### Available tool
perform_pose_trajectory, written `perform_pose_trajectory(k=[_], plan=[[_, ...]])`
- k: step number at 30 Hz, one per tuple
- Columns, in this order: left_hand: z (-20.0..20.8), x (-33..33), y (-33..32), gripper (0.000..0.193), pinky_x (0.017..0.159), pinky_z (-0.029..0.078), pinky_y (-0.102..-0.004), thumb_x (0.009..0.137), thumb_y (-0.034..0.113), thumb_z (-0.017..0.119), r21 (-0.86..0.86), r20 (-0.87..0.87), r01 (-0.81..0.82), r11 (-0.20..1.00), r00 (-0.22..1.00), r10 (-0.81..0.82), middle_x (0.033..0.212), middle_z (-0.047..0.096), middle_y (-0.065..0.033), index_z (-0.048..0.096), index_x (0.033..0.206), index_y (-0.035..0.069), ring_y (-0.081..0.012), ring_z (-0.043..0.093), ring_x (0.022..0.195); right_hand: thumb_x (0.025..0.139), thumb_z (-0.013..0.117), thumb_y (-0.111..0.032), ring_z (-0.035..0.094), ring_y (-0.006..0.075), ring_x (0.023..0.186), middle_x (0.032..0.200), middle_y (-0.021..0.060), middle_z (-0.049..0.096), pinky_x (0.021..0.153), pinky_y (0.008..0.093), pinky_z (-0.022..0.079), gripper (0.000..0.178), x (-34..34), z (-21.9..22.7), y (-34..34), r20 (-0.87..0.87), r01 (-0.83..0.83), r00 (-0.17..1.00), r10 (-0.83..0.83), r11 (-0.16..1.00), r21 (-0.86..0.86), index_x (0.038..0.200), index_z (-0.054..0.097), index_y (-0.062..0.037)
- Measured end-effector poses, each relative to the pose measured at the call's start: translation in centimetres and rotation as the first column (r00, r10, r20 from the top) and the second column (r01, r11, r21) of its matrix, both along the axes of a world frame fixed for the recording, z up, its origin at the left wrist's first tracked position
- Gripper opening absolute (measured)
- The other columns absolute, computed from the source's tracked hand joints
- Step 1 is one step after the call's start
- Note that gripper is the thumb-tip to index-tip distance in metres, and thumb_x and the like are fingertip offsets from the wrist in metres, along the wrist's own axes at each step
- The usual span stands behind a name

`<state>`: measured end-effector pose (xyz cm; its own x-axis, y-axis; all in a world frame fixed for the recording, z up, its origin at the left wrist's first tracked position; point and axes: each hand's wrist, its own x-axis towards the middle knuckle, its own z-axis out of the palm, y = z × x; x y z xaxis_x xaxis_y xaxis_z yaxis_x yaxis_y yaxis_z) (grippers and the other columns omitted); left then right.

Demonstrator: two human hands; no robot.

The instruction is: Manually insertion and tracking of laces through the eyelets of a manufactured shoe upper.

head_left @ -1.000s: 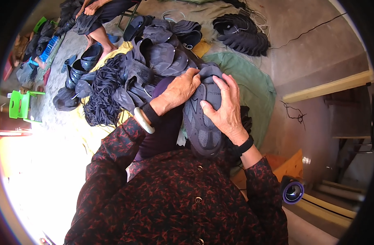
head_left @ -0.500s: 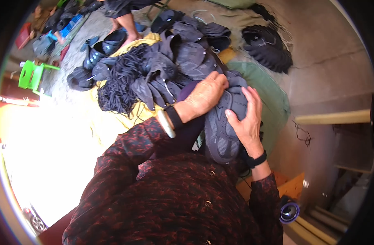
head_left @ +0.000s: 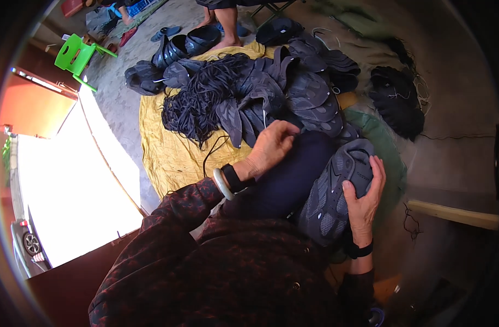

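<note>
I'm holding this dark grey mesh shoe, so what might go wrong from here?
The dark grey mesh shoe might slip, since only the right hand grips it. The tangle of thin, stringy black laces could snag on the dark grey fabric shoe uppers heaped beside it. The left hand, close to those uppers, might nudge some out of place.

The shoe (head_left: 327, 199) shows matt mesh, the yellow sheet (head_left: 165, 147) creased cloth, the chair (head_left: 67, 54) smooth plastic.
</note>
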<state>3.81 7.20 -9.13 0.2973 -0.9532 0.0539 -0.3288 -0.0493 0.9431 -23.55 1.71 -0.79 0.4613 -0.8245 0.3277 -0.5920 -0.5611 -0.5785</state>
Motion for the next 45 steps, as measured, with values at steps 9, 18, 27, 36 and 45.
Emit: perform_pose_trajectory(k=[9, 18, 27, 36, 45], plan=[[-25.5, 20.3, 14.5, 0.017, 0.054, 0.051, -0.0384, 0.087, 0.016, 0.063, 0.633, 0.022, -0.371, 0.679, 0.886, 0.464, 0.070, 0.065, -0.0115, 0.068, 0.086, 0.000, -0.0247, 0.066, 0.063, 0.092, 0.069, -0.036, 0.035, 0.0394, 0.146, 0.157, 0.0227, 0.036, 0.119, 0.0519, 0.031, 0.078, -0.1, 1.9, 1.1, -0.015, -0.003, 1.000, 0.003, 0.999, 0.052, 0.153, 0.037, -0.0004], [-28.4, 24.0, 9.3, 0.023, 0.072, 0.059, -0.0353, 0.089, 0.010, 0.061, 0.555, -0.401, -0.366, 0.747, 0.669, 0.626, 0.094, 0.065, -0.0093, 0.067, 0.109, 0.000, -0.0233, 0.070, 0.087, 0.098, 0.061, -0.022, 0.045, 0.0415, 0.137, 0.147, 0.0259, 0.045, 0.116, 0.0508, 0.036, 0.054, 0.9, 2.9, 2.5, -0.065, 0.013, 0.998, -0.025, 0.984, -0.178, 0.141, 0.045, 0.0050], [-34.0, 27.1, 3.5, 0.048, 0.063, 0.060, -0.0371, 0.086, 0.004, 0.066, 0.593, -0.336, -0.430, 0.680, 0.636, 0.695, 0.104, 0.066, -0.0183, 0.049, 0.130, -0.005, -0.0274, 0.071, 0.079, 0.095, 0.056, -0.015, 0.051, 0.0437, 0.129, 0.130, 0.0222, 0.055, 0.113, 0.0618, 0.036, 0.031, 3.1, 2.1, 2.8, -0.385, -0.135, 0.922, 0.034, 0.962, -0.239, 0.119, 0.057, 0.0051], [-33.3, 25.5, 2.8, 0.017, 0.054, 0.052, -0.0371, 0.097, 0.016, 0.066, 0.526, -0.271, -0.553, 0.646, 0.610, 0.744, 0.082, 0.067, -0.0067, 0.064, 0.107, 0.002, -0.0203, 0.064, 0.061, 0.097, 0.055, -0.019, 0.052, 0.0442, 0.123, 0.120, 0.0203, 0.059, 0.110, 0.0630, 0.036, 0.031, 3.0, 1.9, 2.4, -0.428, -0.125, 0.904, 0.020, 0.968, -0.219, 0.117, 0.058, 0.0046], [-30.3, 24.0, 5.7, 0.019, 0.059, 0.055, -0.0284, 0.103, 0.023, 0.060, 0.665, -0.351, -0.508, 0.548, 0.435, 0.829, 0.094, 0.072, -0.0038, 0.067, 0.106, 0.005, -0.0155, 0.072, 0.074, 0.096, 0.056, -0.017, 0.053, 0.0440, 0.123, 0.119, 0.0204, 0.059, 0.110, 0.0623, 0.036, 0.031, 4.0, 2.4, 2.1, -0.440, -0.159, 0.896, 0.049, 0.963, -0.217, 0.117, 0.058, 0.0047]])
